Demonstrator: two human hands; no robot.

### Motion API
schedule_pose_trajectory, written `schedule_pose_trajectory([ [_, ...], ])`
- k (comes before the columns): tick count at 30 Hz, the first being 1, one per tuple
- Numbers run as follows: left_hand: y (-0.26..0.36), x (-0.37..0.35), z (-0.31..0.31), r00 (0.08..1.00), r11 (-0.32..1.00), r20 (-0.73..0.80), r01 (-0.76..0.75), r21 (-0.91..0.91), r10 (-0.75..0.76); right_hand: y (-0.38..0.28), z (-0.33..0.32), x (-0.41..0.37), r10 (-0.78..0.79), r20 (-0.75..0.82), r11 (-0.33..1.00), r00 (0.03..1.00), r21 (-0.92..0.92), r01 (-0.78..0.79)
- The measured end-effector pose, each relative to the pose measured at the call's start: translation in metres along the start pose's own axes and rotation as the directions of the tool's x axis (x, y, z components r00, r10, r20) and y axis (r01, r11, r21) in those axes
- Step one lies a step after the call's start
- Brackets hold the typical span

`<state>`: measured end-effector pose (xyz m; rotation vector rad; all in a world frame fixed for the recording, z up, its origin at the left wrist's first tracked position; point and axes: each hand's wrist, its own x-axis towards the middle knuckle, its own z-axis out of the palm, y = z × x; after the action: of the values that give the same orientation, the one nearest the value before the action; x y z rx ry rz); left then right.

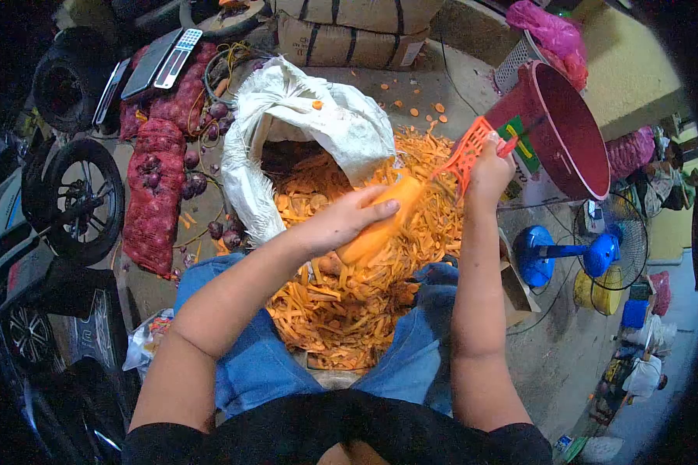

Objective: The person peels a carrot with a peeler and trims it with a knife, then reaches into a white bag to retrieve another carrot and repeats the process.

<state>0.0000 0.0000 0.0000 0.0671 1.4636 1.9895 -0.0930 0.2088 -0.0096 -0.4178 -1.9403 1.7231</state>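
My left hand [361, 217] is wrapped round a large peeled orange carrot [386, 221], which is slightly blurred. To its right, my right hand [488, 174] grips a red plastic peeler [467, 155], held just off the carrot's upper end. A deep heap of orange peelings [341, 310] lies below both hands and between my knees. Behind my left hand a white woven sack [248, 163] gapes open, with more orange pieces inside its mouth.
Red mesh bags of onions [153, 201] lie at the left beside a motorcycle wheel [79, 203]. A maroon tub [554, 132] is tipped at the upper right, above a blue fan [537, 256]. Cardboard boxes [349, 43] stand at the back.
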Motion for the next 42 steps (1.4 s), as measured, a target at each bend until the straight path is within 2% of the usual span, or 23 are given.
schedule_pose_trajectory([
  [1, 0.001, 0.002, -0.006, 0.990, 0.958, -0.050, -0.115, 0.262, 0.132, 0.000, 0.001, -0.005, -0.053, 0.089, 0.987, 0.995, -0.144, 0.066],
  [2, 0.002, 0.003, -0.011, 0.961, 0.836, -0.063, -0.200, 0.510, 0.269, -0.001, 0.003, -0.012, -0.093, 0.185, 0.950, 0.978, -0.278, 0.143],
  [3, 0.005, 0.005, -0.013, 0.956, 0.841, -0.055, -0.225, 0.491, 0.288, -0.012, 0.001, -0.018, -0.114, 0.190, 0.941, 0.975, -0.295, 0.167],
  [5, 0.014, 0.001, -0.020, 0.903, 0.573, -0.106, -0.170, 0.802, 0.416, -0.025, 0.004, -0.044, -0.049, 0.567, 0.817, 0.822, -0.451, 0.360],
  [7, 0.014, 0.001, -0.027, 0.870, 0.552, -0.159, -0.146, 0.821, 0.467, -0.022, 0.006, -0.061, -0.092, 0.689, 0.721, 0.719, -0.452, 0.525],
  [8, 0.014, 0.003, -0.031, 0.836, 0.501, -0.166, -0.144, 0.854, 0.523, -0.027, 0.004, -0.068, 0.023, 0.703, 0.753, 0.711, -0.480, 0.450],
  [9, 0.014, 0.003, -0.034, 0.801, 0.447, -0.167, -0.136, 0.884, 0.575, -0.028, 0.005, -0.072, 0.021, 0.705, 0.754, 0.709, -0.477, 0.451],
  [11, 0.017, 0.004, -0.035, 0.794, 0.463, -0.174, -0.147, 0.874, 0.582, -0.030, 0.006, -0.078, 0.106, 0.741, 0.743, 0.663, -0.502, 0.442],
  [12, 0.018, 0.004, -0.034, 0.795, 0.476, -0.160, -0.177, 0.861, 0.585, -0.029, 0.007, -0.077, 0.076, 0.766, 0.733, 0.638, -0.477, 0.485],
  [20, 0.022, 0.007, -0.027, 0.811, 0.520, -0.135, -0.228, 0.823, 0.569, -0.029, 0.011, -0.077, 0.095, 0.766, 0.715, 0.636, -0.497, 0.492],
  [26, 0.021, 0.006, -0.025, 0.802, 0.465, -0.036, -0.308, 0.830, 0.596, -0.022, 0.013, -0.075, 0.018, 0.765, 0.731, 0.644, -0.450, 0.514],
  [28, 0.015, 0.005, -0.027, 0.806, 0.566, -0.053, -0.365, 0.739, 0.590, -0.013, 0.015, -0.073, -0.009, 0.785, 0.731, 0.620, -0.418, 0.540],
  [30, 0.017, 0.003, -0.030, 0.825, 0.573, -0.058, -0.338, 0.746, 0.562, -0.010, 0.019, -0.074, 0.075, 0.786, 0.836, 0.613, -0.385, 0.391],
  [32, 0.017, 0.000, -0.032, 0.843, 0.578, -0.058, -0.315, 0.753, 0.535, -0.011, 0.022, -0.075, 0.078, 0.784, 0.827, 0.615, -0.396, 0.400],
  [34, 0.018, -0.005, -0.032, 0.793, 0.508, 0.100, -0.475, 0.718, 0.600, -0.001, 0.021, -0.066, 0.082, 0.781, 0.818, 0.619, -0.407, 0.406],
  [35, 0.020, -0.009, -0.027, 0.797, 0.506, 0.109, -0.476, 0.719, 0.594, 0.023, 0.020, -0.055, 0.237, 0.717, 0.768, 0.655, -0.552, 0.326],
  [36, 0.029, -0.020, -0.015, 0.788, 0.511, 0.215, -0.554, 0.657, 0.577, 0.049, 0.018, -0.052, 0.388, 0.626, 0.690, 0.677, -0.684, 0.238],
  [37, 0.035, -0.028, -0.006, 0.763, 0.517, 0.316, -0.625, 0.585, 0.564, 0.078, 0.020, -0.056, 0.389, 0.621, 0.689, 0.681, -0.686, 0.232],
  [38, 0.036, -0.032, -0.004, 0.761, 0.506, 0.318, -0.624, 0.596, 0.565, 0.106, 0.026, -0.061, 0.448, 0.607, 0.728, 0.656, -0.674, 0.127],
  [39, 0.035, -0.031, -0.006, 0.761, 0.504, 0.318, -0.624, 0.596, 0.565, 0.119, 0.032, -0.066, 0.506, 0.598, 0.754, 0.621, -0.657, 0.019],
  [40, 0.030, -0.027, -0.008, 0.734, 0.462, 0.275, -0.626, 0.629, 0.621, 0.106, 0.027, -0.081, 0.008, 0.938, 0.910, 0.346, -0.151, 0.387],
  [41, 0.027, -0.024, -0.009, 0.700, 0.419, 0.233, -0.623, 0.660, 0.675, 0.095, 0.039, -0.099, -0.006, 0.927, 0.990, 0.375, -0.047, 0.131],
  [42, 0.027, -0.021, -0.008, 0.710, 0.414, 0.238, -0.612, 0.674, 0.663, 0.080, 0.050, -0.114, -0.009, 0.914, 0.989, 0.407, 0.068, -0.131],
])
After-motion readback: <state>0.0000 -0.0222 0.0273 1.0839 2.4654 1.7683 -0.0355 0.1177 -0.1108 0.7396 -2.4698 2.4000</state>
